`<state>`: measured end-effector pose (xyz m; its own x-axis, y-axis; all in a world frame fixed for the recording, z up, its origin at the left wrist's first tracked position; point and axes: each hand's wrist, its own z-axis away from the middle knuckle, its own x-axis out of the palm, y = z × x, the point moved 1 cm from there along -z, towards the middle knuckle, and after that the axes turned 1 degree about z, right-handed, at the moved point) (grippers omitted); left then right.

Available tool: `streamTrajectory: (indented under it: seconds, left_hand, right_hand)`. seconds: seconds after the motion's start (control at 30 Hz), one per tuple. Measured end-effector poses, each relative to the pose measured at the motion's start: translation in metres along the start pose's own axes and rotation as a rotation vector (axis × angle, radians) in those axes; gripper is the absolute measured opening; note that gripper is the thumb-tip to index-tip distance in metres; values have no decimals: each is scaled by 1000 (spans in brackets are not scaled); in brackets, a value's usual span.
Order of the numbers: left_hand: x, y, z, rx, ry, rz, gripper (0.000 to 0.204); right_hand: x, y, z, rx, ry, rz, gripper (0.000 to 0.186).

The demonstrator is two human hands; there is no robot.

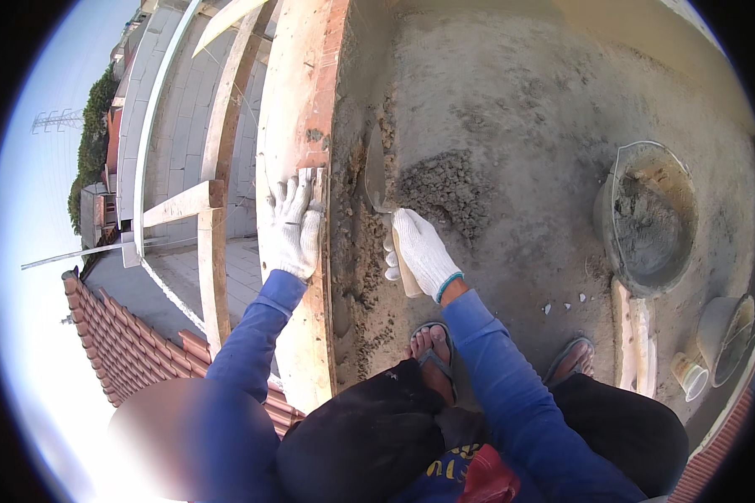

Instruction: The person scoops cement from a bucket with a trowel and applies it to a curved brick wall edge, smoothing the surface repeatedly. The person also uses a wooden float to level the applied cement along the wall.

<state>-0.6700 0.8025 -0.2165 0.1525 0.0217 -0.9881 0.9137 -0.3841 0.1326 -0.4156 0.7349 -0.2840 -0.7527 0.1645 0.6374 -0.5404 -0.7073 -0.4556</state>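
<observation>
My right hand, in a white knitted glove with a teal cuff, is closed around the wooden handle of a trowel. Its metal blade points away from me, along the base of a low wall lined with rough wet mortar. Just right of the blade lies a heap of grey mortar on the floor. My left hand, gloved too, rests with fingers stretched out on top of a long pale wooden board. A short wood strip lies beside its fingers.
A mortar-coated bucket with a wire handle stands at right, near a wooden piece, a smaller bucket and a plastic cup. Beyond the board at left are timber framing, a drop and a tiled roof.
</observation>
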Motion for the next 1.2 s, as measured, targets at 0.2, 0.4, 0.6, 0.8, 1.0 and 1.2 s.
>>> streamTrajectory:
  seconds: [0.2,0.4,0.6,0.8,1.0,1.2]
  left_hand:
    - [10,3,-1,-33,-28,-33,62]
    - [21,-29,12,-48,-51,-126,62]
    - [10,8,-5,-66,-28,-32,60]
    - [21,-20,4,-94,-35,-1,61]
    - [10,4,0,-76,-26,-20,60]
    - [9,1,-1,-72,-46,-92,61]
  right_hand:
    - [48,-5,6,69,-137,-128,40]
    - [72,-16,45,-165,-269,50,40]
    - [47,-39,-33,36,-72,-351,41]
    - [81,-83,-8,-197,-212,-77,43]
    - [45,-53,-53,25,-33,-439,35]
    - [71,-113,-52,-161,-115,-178,41]
